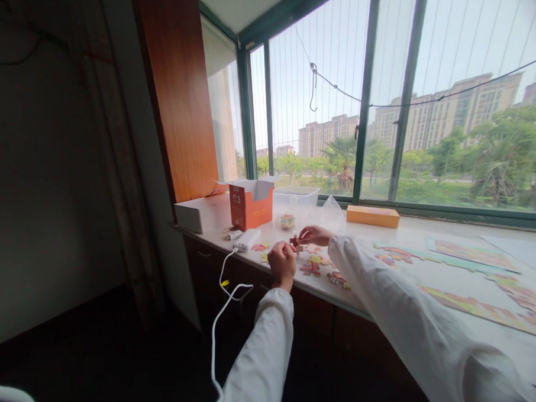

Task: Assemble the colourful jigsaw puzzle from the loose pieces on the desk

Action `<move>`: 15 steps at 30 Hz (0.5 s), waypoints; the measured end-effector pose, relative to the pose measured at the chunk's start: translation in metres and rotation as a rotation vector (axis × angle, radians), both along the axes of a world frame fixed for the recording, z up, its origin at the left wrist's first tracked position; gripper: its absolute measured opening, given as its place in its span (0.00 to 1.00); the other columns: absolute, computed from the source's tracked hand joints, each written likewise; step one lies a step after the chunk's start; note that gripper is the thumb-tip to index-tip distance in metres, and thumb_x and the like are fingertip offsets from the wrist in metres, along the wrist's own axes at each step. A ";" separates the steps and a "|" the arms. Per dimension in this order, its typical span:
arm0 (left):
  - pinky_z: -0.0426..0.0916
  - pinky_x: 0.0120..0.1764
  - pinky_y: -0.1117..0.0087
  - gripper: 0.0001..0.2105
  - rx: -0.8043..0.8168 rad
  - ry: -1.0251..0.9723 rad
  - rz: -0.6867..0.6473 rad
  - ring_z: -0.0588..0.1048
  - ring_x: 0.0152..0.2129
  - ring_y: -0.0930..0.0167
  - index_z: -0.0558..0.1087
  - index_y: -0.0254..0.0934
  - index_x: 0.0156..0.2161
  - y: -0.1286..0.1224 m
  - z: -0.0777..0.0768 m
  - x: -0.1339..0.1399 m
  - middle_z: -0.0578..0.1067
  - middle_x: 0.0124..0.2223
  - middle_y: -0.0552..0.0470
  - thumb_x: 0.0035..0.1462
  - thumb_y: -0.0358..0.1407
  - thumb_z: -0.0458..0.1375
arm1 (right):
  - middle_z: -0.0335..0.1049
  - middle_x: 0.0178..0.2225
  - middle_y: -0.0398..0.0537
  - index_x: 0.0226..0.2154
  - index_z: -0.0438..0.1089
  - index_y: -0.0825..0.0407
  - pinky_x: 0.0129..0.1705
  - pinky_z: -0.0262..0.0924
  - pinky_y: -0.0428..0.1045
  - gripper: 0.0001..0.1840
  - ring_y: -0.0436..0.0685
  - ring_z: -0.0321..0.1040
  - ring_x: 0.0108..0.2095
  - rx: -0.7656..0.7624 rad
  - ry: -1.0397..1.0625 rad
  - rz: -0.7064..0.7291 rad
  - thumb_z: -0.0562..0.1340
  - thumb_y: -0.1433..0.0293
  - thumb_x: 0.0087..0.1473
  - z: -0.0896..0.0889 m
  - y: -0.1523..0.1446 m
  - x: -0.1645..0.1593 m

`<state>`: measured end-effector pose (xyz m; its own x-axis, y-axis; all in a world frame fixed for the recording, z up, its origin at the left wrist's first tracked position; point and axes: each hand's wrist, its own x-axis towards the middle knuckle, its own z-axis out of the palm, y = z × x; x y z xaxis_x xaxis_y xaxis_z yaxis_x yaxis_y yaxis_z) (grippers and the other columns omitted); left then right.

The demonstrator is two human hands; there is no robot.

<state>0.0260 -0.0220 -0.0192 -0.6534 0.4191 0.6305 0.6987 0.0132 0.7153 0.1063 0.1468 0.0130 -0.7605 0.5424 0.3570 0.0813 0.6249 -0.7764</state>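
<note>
Colourful jigsaw pieces (316, 266) lie scattered on a white windowsill counter (402, 233). My right hand (313, 235) reaches out over them and pinches a small reddish puzzle piece (294, 242) at its fingertips. My left hand (282, 264) is curled in a fist at the counter's front edge, just left of the loose pieces; whether it holds a piece is hidden. Both arms wear white sleeves. Partly assembled puzzle strips (474, 254) lie further right on the counter.
An open orange box (251, 204), a white box (201, 213), a clear plastic tub (295, 197) and a flat orange box (372, 216) stand along the window. A white power bank (247, 239) trails a white cable (219, 310) off the edge. Dark floor lies to the left.
</note>
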 end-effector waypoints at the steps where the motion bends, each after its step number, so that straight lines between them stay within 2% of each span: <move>1: 0.63 0.35 0.71 0.14 0.000 0.002 0.012 0.75 0.29 0.70 0.72 0.39 0.24 0.000 0.000 0.000 0.79 0.29 0.52 0.55 0.30 0.48 | 0.76 0.28 0.50 0.28 0.76 0.49 0.35 0.69 0.55 0.17 0.61 0.73 0.32 0.000 -0.029 0.023 0.74 0.58 0.35 0.004 0.001 0.002; 4: 0.62 0.34 0.71 0.14 -0.014 0.027 0.036 0.74 0.29 0.70 0.73 0.39 0.23 0.002 0.000 0.000 0.78 0.28 0.52 0.55 0.30 0.48 | 0.77 0.29 0.51 0.29 0.75 0.53 0.37 0.67 0.53 0.19 0.60 0.73 0.33 0.012 -0.058 0.038 0.73 0.58 0.38 0.018 0.002 0.019; 7: 0.61 0.33 0.71 0.14 -0.042 0.046 0.037 0.74 0.28 0.70 0.73 0.39 0.24 0.003 0.001 -0.002 0.78 0.27 0.52 0.56 0.31 0.48 | 0.77 0.30 0.51 0.33 0.76 0.55 0.37 0.65 0.53 0.20 0.60 0.74 0.34 0.022 -0.017 0.006 0.73 0.58 0.40 0.030 0.004 0.054; 11: 0.60 0.33 0.72 0.14 -0.026 0.074 0.017 0.73 0.26 0.71 0.72 0.38 0.24 0.003 0.002 -0.001 0.77 0.26 0.52 0.56 0.31 0.48 | 0.77 0.30 0.51 0.35 0.77 0.54 0.39 0.65 0.54 0.22 0.60 0.74 0.34 0.044 -0.004 -0.030 0.72 0.56 0.42 0.038 0.004 0.122; 15: 0.61 0.34 0.72 0.13 -0.020 0.157 0.012 0.72 0.27 0.71 0.71 0.38 0.23 0.001 0.002 0.001 0.76 0.26 0.52 0.55 0.30 0.48 | 0.77 0.31 0.51 0.37 0.78 0.53 0.40 0.65 0.54 0.24 0.61 0.74 0.35 0.082 -0.009 -0.092 0.71 0.53 0.42 0.037 0.005 0.202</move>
